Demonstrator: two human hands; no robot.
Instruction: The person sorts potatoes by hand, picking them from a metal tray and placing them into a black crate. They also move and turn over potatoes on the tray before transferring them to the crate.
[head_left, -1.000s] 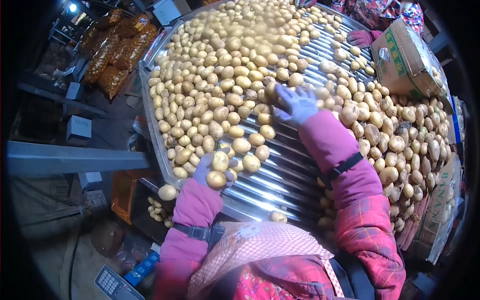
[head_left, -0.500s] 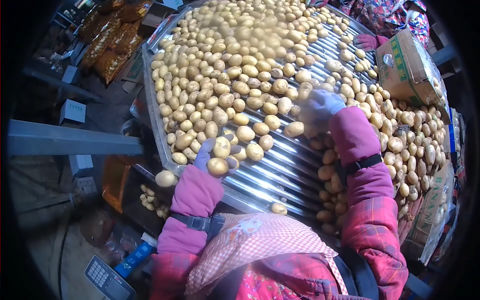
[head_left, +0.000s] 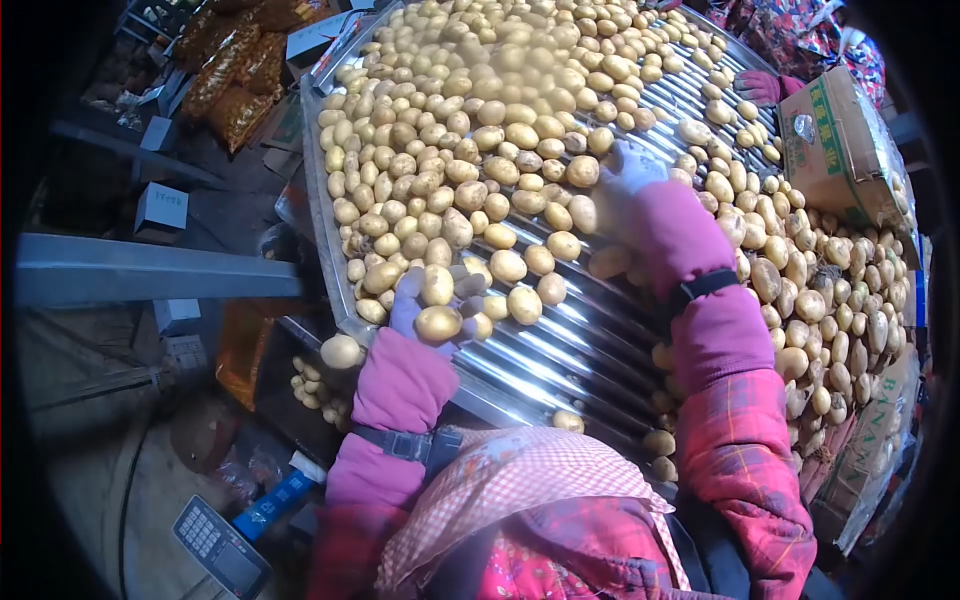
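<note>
Pale yellow potatoes [head_left: 450,195] spread over a metal roller table [head_left: 520,365]. At the table's near left, my left hand [head_left: 408,303], in a pale lilac glove, is turned palm up. It cups two potatoes [head_left: 438,323], its fingers curled behind them among other potatoes. My right hand [head_left: 637,170], in a similar light glove, reaches across the rollers to the near right edge of the potato layer. Its fingertips are close to a round potato [head_left: 583,171]; blur hides whether they grip anything.
Potatoes heap up on the right beside a cardboard box [head_left: 835,150]. Another person's gloved hand [head_left: 760,88] rests at the table's far right. A scale [head_left: 220,545] stands lower left, near a metal beam [head_left: 160,270]. Filled orange sacks [head_left: 235,90] lie at upper left.
My right hand has moved farther away from me, up to the potato layer's edge. My left hand still holds its potatoes. The view has shifted slightly.
</note>
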